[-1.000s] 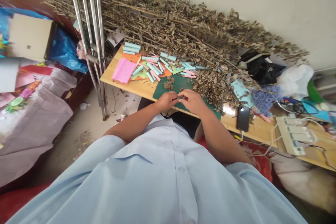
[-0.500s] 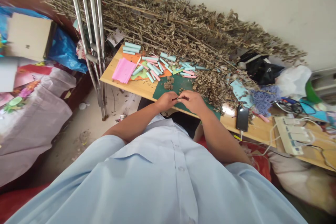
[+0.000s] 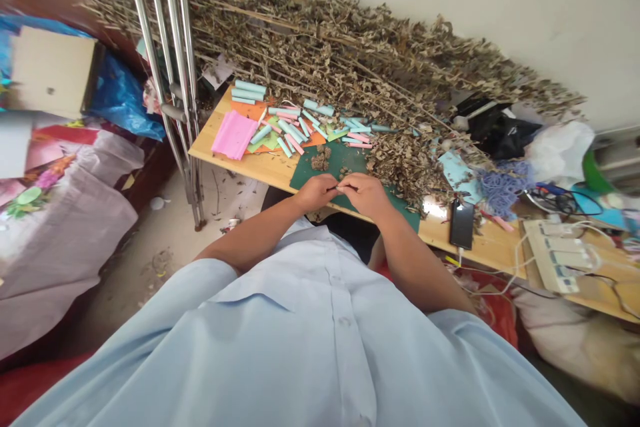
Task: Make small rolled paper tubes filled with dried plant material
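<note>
My left hand (image 3: 317, 191) and my right hand (image 3: 365, 193) meet at the near edge of a green mat (image 3: 304, 170), fingertips pinched together. Whatever lies between the fingers is too small and too covered to name. Just beyond them on the mat sits a small brown clump of crumbled dry leaf (image 3: 320, 158). To the right of that spreads a bigger heap of dried leaves (image 3: 400, 163). Several blue and pink paper rolls (image 3: 295, 130) lie behind the mat, beside a stack of pink paper sheets (image 3: 233, 133).
Long bundles of dried stalks (image 3: 320, 33) lie along the wall. Metal crutches (image 3: 173, 67) stand at the table's left end. On the right are a phone (image 3: 461, 223) on a cable, a power strip (image 3: 555, 257), purple yarn (image 3: 505, 190) and a white plastic bag (image 3: 560, 150).
Both hands stay pinched together in nearly the same place, with only slight finger movement. The whole view has shifted a little.
</note>
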Demonstrator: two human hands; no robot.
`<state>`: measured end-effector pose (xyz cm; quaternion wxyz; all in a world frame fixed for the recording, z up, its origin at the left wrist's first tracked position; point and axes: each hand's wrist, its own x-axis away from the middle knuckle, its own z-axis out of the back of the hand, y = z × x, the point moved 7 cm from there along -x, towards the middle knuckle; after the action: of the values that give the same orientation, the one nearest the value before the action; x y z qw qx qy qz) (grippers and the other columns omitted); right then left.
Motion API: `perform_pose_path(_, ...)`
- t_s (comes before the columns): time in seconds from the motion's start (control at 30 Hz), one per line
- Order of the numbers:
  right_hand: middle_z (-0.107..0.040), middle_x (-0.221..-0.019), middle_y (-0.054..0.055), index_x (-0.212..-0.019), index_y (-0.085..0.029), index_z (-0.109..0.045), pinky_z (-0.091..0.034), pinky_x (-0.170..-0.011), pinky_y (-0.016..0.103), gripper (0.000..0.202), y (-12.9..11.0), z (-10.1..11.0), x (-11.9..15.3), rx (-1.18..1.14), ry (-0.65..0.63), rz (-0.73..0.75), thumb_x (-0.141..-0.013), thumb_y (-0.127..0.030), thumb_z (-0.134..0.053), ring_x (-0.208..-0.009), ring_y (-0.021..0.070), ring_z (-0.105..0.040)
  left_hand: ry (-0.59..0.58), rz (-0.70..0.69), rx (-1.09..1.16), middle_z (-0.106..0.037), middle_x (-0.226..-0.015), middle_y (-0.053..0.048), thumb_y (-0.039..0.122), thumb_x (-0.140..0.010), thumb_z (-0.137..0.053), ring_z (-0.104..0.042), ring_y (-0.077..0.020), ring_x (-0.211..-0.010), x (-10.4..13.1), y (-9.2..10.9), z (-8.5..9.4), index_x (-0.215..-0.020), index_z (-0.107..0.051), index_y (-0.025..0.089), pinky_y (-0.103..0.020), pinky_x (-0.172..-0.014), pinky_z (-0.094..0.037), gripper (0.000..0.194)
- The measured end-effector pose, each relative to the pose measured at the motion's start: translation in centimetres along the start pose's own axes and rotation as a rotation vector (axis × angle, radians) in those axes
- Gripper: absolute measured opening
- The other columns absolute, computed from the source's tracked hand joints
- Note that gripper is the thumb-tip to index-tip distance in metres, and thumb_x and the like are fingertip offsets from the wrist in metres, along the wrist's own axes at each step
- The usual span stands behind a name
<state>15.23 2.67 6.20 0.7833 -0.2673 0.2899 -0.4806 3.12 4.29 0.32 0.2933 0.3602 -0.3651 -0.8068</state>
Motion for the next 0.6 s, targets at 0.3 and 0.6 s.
perform_pose_path(0.3,-0.078,-0.111,0.007,-0.111,-0.026,-0.076,-0.056,-0.098,0.045,0.023,-1.3,1.2,1.4,0.045,0.124,0.121,-0.096,-0.027,-0.059,-0.107,0.0248,-0.07,0.007,0.02,0.009,-0.067,-0.084,-0.007,0.04,-0.098,-0.058,-0.063,-0.018,-0.084,0.1,-0.6,-0.2,-0.088,-0.073,0.015,-0.03,-0.08,-0.05,0.03)
perform_pose_path(0.6,-0.078,-0.109,0.009,-0.121,-0.024,-0.074,-0.059,-0.096,0.043,0.031,-1.6,0.6,2.0,0.163,0.107,0.169,-0.099,-0.024,-0.053,-0.107,0.0247,-0.07,0.008,-0.016,-0.011,-0.065,-0.081,-0.007,0.04,-0.099,-0.057,-0.061,-0.018,-0.083,0.2,-0.5,-0.3,-0.084,-0.072,0.014,-0.029,-0.078,-0.048,0.033)
